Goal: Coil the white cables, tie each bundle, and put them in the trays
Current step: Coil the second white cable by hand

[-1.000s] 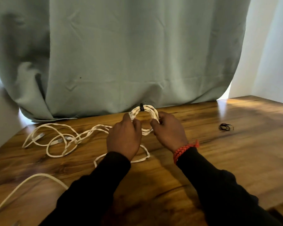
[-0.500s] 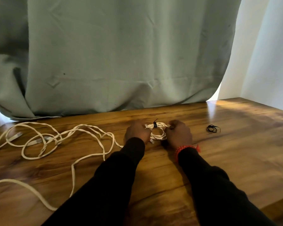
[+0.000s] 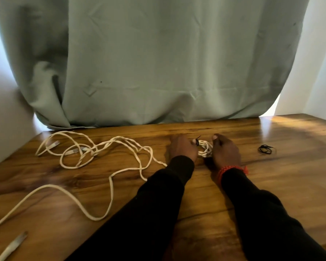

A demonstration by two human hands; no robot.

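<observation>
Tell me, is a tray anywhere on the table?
No, the wooden table shows only white cables, a coiled bundle and black ties.

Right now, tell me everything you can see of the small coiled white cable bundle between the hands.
The coiled bundle is a small ring of several loops of white cord, seemingly fabric-braided. A black tie is wrapped round its far left part, ends sticking up. It sits low at the wooden table, between the hands: the left hand grips its left side, the right hand its right side. Most of its lower part is hidden by the hands.
</observation>
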